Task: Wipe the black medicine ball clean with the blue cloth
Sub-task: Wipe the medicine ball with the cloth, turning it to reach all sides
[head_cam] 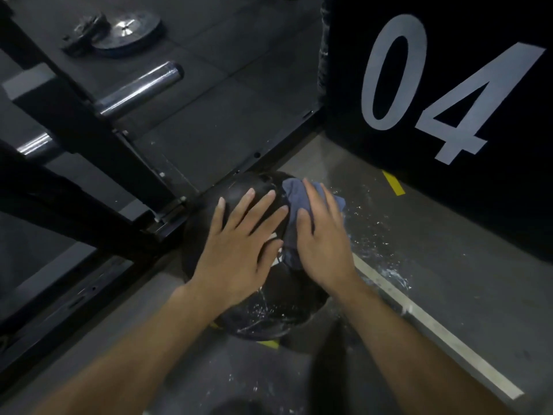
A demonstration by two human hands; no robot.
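- We see the round black medicine ball (239,187) resting on the grey concrete floor (434,265), against the foot of a black steel rack frame (89,139).
- Our left hand (239,247) lies flat on the top of the ball, its fingers (236,211) spread wide and gripping nothing.
- Our right hand (324,244) presses the crumpled blue cloth (294,193) onto the ball's right upper side; its fingers (314,199) lie extended and close together over the cloth, palm down, rather than curled around it.
- The cloth sits just beside the left hand's fingertips, bunched under and beyond the right palm.
- Water droplets (374,235) glisten on the floor to the right of the ball and on the ball's near lower face.
- A pale painted line (434,324) runs across the floor to the right.
- A tall black panel with a white "04" (434,85) stands behind the ball.
- A chrome barbell sleeve (140,88) and a black weight plate (128,34) lie on the dark rubber mat beyond the rack.
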